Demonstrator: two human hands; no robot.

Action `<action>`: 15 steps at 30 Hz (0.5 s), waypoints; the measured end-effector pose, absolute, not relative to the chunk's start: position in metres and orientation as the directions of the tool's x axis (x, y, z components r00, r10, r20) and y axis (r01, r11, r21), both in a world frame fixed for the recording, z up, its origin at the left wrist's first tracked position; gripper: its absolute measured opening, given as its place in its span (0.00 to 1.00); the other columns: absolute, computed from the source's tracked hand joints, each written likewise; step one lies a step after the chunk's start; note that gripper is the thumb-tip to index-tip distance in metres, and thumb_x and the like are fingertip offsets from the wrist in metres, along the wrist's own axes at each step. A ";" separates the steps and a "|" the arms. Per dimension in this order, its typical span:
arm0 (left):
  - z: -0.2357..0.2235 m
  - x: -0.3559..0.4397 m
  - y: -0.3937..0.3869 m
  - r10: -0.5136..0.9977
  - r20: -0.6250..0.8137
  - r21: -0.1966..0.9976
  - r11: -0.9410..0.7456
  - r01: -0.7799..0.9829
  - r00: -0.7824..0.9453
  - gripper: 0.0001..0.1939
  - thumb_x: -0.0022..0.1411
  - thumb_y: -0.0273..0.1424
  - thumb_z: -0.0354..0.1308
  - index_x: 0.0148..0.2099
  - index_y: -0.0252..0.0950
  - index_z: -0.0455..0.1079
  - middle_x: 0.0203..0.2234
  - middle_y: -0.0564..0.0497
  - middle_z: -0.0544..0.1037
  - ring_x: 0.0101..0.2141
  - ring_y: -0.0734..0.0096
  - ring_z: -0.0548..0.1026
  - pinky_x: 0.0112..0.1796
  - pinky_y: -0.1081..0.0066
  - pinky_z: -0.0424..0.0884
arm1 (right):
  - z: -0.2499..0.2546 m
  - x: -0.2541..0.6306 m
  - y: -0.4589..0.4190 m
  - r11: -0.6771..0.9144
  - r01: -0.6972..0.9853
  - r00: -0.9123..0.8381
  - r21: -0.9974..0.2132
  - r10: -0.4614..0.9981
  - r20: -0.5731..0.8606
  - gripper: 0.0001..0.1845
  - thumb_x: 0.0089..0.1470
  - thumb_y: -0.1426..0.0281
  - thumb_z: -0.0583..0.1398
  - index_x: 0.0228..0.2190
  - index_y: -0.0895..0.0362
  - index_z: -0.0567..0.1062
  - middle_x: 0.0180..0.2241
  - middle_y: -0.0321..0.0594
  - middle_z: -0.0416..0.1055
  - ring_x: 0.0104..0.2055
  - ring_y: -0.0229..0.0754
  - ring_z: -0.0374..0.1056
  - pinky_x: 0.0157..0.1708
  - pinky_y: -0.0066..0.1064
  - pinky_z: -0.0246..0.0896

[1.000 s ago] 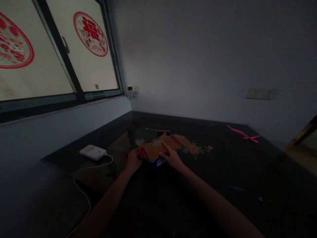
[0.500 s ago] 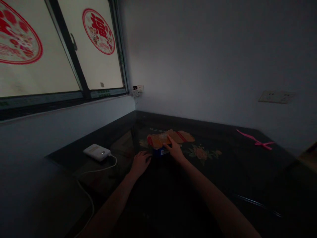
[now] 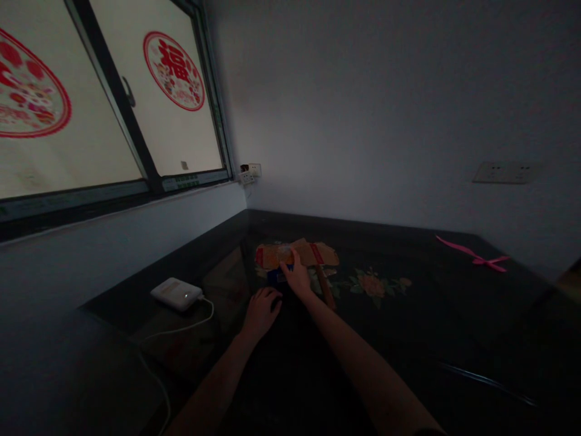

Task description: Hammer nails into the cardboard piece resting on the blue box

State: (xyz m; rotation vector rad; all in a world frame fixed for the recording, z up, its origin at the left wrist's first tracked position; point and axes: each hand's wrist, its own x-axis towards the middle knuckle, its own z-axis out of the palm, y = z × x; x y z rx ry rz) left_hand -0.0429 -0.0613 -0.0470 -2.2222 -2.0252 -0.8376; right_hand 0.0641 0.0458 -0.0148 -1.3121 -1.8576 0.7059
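A long, torn-looking piece of orange-brown cardboard (image 3: 324, 254) with red bands and a clear patch lies across a small blue box (image 3: 275, 276) on the dark table. My right hand (image 3: 298, 277) has its forefinger on the cardboard and its thumb by the near edge above the box, gripping there. Beneath my right wrist, a narrow brown strip (image 3: 325, 287) sticks out toward me. My left hand (image 3: 263, 310) rests on the tabletop just in front of the box, holding nothing, its fingers loosely bent and the thumb apart.
A white power bank (image 3: 176, 294) with a white cable sits at the left. At the far right lies a pink ribbon (image 3: 488, 263). A thin dark shiny rod (image 3: 488, 381) is at the near right. Walls and a window border the dark table (image 3: 408, 339).
The cardboard and blue box have shifted left along the table with my right hand. The brown strip now shows beside my right wrist. My left hand stays near its place.
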 end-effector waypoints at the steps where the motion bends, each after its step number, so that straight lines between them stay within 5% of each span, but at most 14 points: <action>1: -0.047 -0.043 -0.061 0.918 0.397 0.334 -0.161 0.929 0.016 0.11 0.58 0.29 0.51 0.42 0.39 0.71 0.41 0.49 0.73 0.44 0.64 0.68 0.46 0.62 0.64 | -0.015 0.062 0.047 0.333 0.522 -0.208 -0.785 0.942 0.262 0.35 0.54 0.53 0.51 0.60 0.53 0.51 0.45 0.50 0.71 0.46 0.51 0.68 0.44 0.41 0.60; 15: -0.050 -0.045 -0.060 0.920 0.392 0.326 -0.160 0.932 0.020 0.10 0.59 0.28 0.51 0.42 0.39 0.70 0.41 0.49 0.73 0.44 0.64 0.68 0.46 0.62 0.64 | -0.006 0.090 0.045 0.574 0.264 -0.406 -0.775 0.795 0.450 0.32 0.54 0.61 0.55 0.59 0.52 0.55 0.53 0.44 0.65 0.55 0.44 0.60 0.54 0.37 0.53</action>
